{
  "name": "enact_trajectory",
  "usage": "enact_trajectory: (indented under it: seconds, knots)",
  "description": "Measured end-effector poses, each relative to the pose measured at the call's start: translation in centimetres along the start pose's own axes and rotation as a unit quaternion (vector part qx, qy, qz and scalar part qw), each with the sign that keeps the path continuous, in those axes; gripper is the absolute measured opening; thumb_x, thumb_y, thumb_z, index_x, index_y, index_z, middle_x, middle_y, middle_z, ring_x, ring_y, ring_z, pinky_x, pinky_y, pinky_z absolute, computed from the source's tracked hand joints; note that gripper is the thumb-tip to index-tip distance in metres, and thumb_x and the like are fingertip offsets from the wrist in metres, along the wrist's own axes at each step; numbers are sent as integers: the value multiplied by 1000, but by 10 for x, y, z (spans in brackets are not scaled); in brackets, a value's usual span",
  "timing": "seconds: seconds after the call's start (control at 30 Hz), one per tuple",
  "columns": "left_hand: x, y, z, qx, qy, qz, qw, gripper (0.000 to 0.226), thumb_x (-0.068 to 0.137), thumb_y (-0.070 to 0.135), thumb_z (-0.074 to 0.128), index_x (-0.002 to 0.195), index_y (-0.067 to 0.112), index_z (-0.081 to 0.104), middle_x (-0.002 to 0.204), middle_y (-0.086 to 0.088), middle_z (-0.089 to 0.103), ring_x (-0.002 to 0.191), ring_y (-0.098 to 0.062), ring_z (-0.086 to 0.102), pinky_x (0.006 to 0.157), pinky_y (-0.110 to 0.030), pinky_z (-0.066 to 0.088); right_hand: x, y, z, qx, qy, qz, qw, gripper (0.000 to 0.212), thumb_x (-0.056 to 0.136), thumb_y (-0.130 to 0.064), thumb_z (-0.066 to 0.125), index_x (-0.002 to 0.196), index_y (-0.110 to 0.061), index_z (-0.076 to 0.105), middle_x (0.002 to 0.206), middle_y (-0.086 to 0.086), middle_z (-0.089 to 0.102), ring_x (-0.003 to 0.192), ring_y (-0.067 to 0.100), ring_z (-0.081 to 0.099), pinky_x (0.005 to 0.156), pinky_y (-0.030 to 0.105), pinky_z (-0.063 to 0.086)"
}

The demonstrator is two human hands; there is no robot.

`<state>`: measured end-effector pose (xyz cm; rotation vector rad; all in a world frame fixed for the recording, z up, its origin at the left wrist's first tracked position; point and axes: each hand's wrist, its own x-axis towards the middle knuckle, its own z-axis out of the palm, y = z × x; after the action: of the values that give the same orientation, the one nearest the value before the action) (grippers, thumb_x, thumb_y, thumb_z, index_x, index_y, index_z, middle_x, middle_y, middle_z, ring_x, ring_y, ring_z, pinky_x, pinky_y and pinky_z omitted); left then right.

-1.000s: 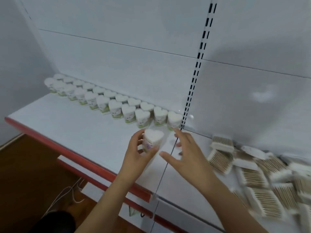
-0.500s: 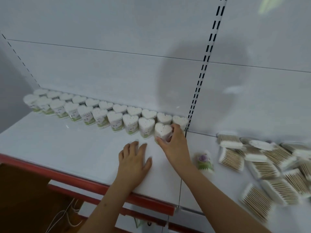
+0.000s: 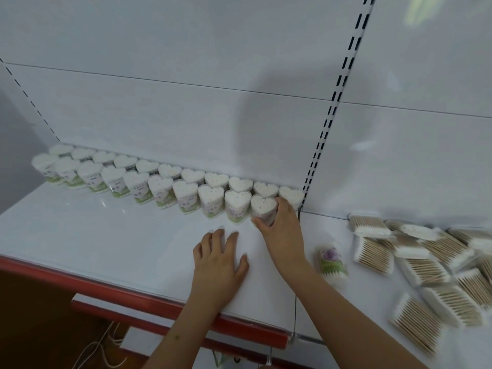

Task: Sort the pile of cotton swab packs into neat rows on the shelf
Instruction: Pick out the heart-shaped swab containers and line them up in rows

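While the left hand (image 3: 217,265) lies flat on the white shelf (image 3: 106,235), fingers (image 3: 217,237) straight and spread and holding nothing, the right hand (image 3: 283,235) reaches to the far side and grips a heart pack (image 3: 262,206). Its thumb presses the pack's near left side and its fingers curl round the right side. This pack stands upright at the right end of the near row (image 3: 138,183), touching the neighbouring pack on its left. Behind it runs the far row (image 3: 170,170), set against the back panel (image 3: 186,115); both rows of upright heart-shaped packs extend leftward to the shelf's far left corner, swab tips facing up. A slotted upright (image 3: 328,123) rises just right of the rows' end, and one far-row pack stands next to its foot. Right of the right forearm, one pack with a floral label (image 3: 331,259) lies on its side on the shelf, apart from the rows. Further right lies the pile (image 3: 426,265) of flat rectangular packs with wooden sticks, overlapping at varied angles and blurred, reaching to the right edge. A red rail (image 3: 133,291) edges the shelf's near side, with a second red-edged shelf (image 3: 106,306) below it. Thin white cords (image 3: 103,347) lie on the brown floor (image 3: 34,323) at lower left.
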<state>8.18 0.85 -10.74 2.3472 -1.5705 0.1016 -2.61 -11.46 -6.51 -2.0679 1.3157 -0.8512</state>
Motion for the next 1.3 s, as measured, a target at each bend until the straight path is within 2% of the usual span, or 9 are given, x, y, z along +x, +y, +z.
enact_trajectory:
  seconds: [0.37, 0.47, 0.57, 0.7, 0.8, 0.93, 1.0, 1.17, 1.3]
  knots:
    - [0, 0, 1, 5, 4, -4, 1000, 59, 90, 53, 41, 132, 16, 61, 134, -15, 55, 121, -37, 50, 97, -50, 43, -1, -1, -3, 1, -13, -6, 1000, 83, 86, -40, 73, 151, -11, 30, 143, 8, 46, 125, 22, 49, 101, 29, 42]
    - [-1, -2, 4, 5, 14, -2, 1000, 61, 90, 54, 40, 134, 16, 59, 137, -16, 53, 123, -38, 47, 98, -51, 41, -15, 2, -26, -12, 0, -64, 998, 78, 86, -38, 73, 150, -15, 33, 136, 5, 47, 115, 20, 54, 92, 33, 51]
    - [0, -6, 8, 6, 31, 3, 1000, 63, 89, 55, 39, 134, 15, 60, 137, -17, 53, 122, -40, 47, 97, -54, 40, -26, 21, -76, -79, 7, -123, 989, 65, 89, -36, 70, 145, -17, 43, 137, 0, 48, 125, 16, 46, 101, 31, 44]
    - [1, -6, 13, 15, 42, 10, 999, 66, 88, 56, 37, 134, 15, 60, 136, -19, 52, 120, -41, 47, 94, -55, 41, -33, 69, -145, -127, -131, -56, 982, 83, 81, -47, 75, 150, -23, 36, 150, -4, 39, 139, 15, 31, 110, 22, 22]
    - [1, -6, 13, 5, 36, 4, 999, 68, 87, 57, 35, 136, 15, 59, 138, -19, 51, 121, -42, 46, 95, -57, 40, -42, 91, -157, -146, -215, -2, 966, 76, 81, -45, 77, 146, -25, 43, 146, -8, 46, 136, 13, 41, 104, 17, 26]
    - [1, -4, 12, -4, 35, 8, 999, 69, 86, 57, 36, 135, 14, 60, 137, -20, 52, 120, -45, 46, 94, -60, 41, -55, 96, -144, -59, -186, 0, 981, 65, 76, -41, 80, 133, -34, 49, 132, -13, 54, 119, 10, 55, 103, 30, 45]
    - [1, -4, 11, -7, 33, 8, 999, 69, 86, 57, 36, 135, 14, 60, 137, -20, 52, 120, -45, 45, 94, -61, 40, -59, 92, -136, -15, -178, 9, 984, 59, 75, -38, 78, 125, -42, 47, 126, -12, 52, 108, 9, 60, 92, 36, 54]
    - [1, -3, 10, -12, 28, 2, 1000, 68, 87, 57, 35, 135, 15, 60, 137, -19, 52, 122, -43, 45, 96, -59, 40, -55, 77, -123, 42, -109, 1, 993, 53, 78, -31, 80, 112, -39, 40, 113, 0, 57, 92, 11, 66, 72, 32, 60]
    - [1, -2, 9, -10, 25, -1, 1000, 67, 88, 57, 35, 135, 16, 60, 137, -18, 52, 122, -41, 45, 96, -58, 40, -34, 63, -97, 114, -49, 6, 992, 56, 80, -29, 80, 112, -30, 34, 107, 0, 61, 97, 12, 66, 85, 39, 58]
